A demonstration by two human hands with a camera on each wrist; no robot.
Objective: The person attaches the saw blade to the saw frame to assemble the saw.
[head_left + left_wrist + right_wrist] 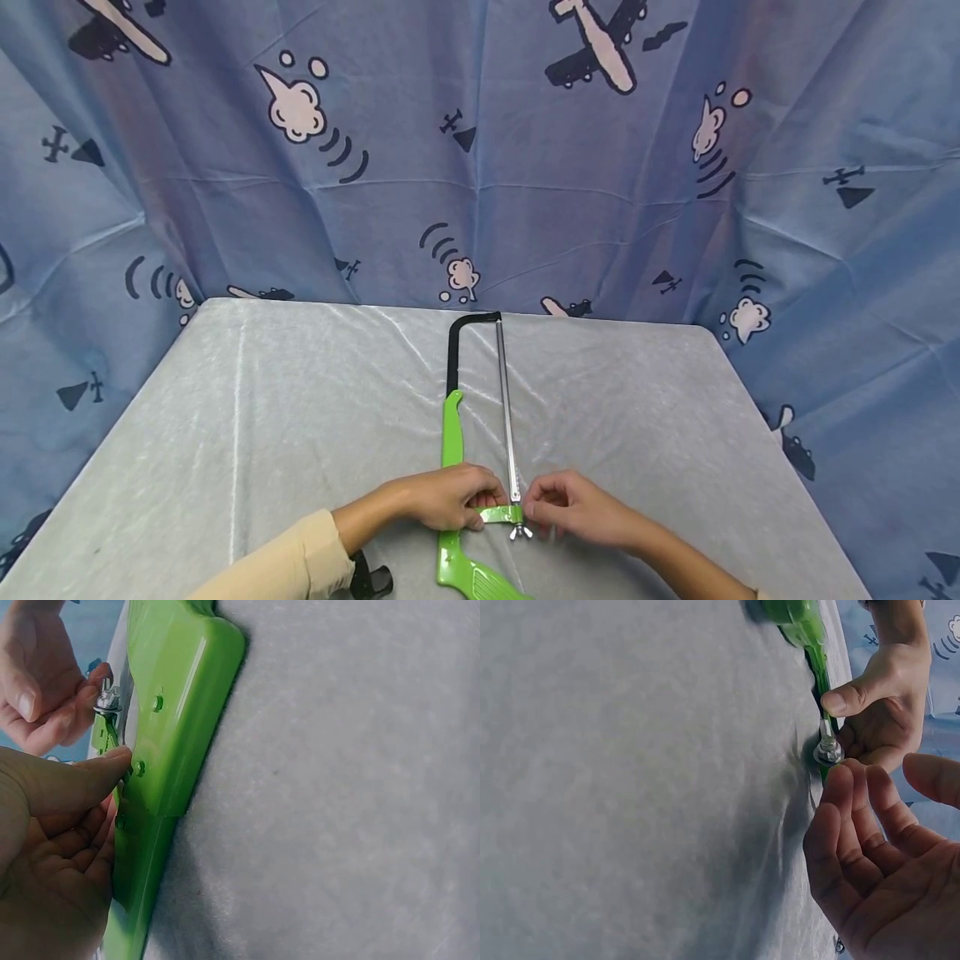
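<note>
In the head view, the hacksaw [452, 437] lies lengthwise on the tabletop [322, 400], roughly midway between its left and right edges, its black frame end [453, 358] just short of the far edge and its handle [480, 581] running toward you, past the bottom of the picture. If your grip loosens while force goes onto the wing nut [521, 531], the saw could swivel on the soft cloth, and the blade [506, 400] might shift toward your fingers; its teeth are too small to make out. Your left hand [450, 497] pinches the green crosspiece [498, 514] between thumb and fingers, while your right hand [581, 504] hovers on the side toward the tabletop's right edge, fingers loosely bent, close to the blade's near end. In the left wrist view, the likely weak spot is that pinch — mostly thumb against bent fingers — which could slide along the smooth green surface if the nut resists; beyond it, your right hand's fingers curl near the nut. In the right wrist view, a fingertip could slip off the small metal wings, or the nut might drop if it came free. There your right thumb stands well apart from the other fingers, so nothing is clasped; whether a fingertip touches the nut, you cannot tell from here.
</note>
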